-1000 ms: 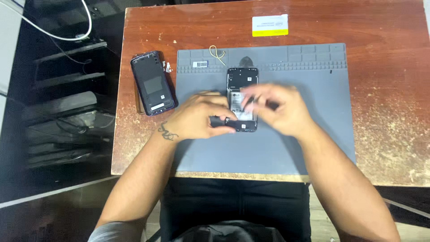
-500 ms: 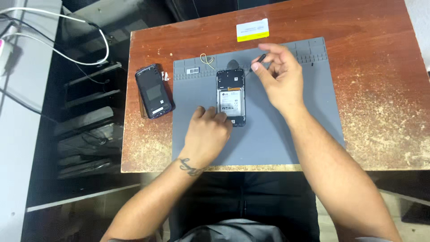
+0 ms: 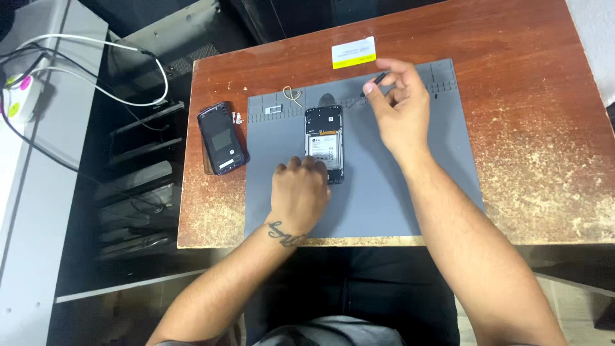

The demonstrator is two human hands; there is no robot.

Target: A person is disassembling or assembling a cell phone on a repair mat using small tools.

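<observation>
An opened black phone (image 3: 324, 141) with its battery showing lies on a grey work mat (image 3: 384, 192). My left hand (image 3: 298, 192) rests on the mat, fingertips touching the phone's lower left corner. My right hand (image 3: 400, 109) hovers above the mat's upper right part and pinches a thin dark tool (image 3: 375, 83) that points up and left, away from the phone.
A black phone back cover (image 3: 221, 138) lies on the brown wooden table (image 3: 532, 128) left of the mat, with small white bits beside it. A yellow and white card (image 3: 353, 52) sits at the far edge. A thin looped wire (image 3: 293, 95) lies at the mat's top. Cables and shelves lie to the left.
My right hand lifted off the phone and moved up and right with the thin tool. My left hand slid down to the phone's lower corner. The camera view shifted.
</observation>
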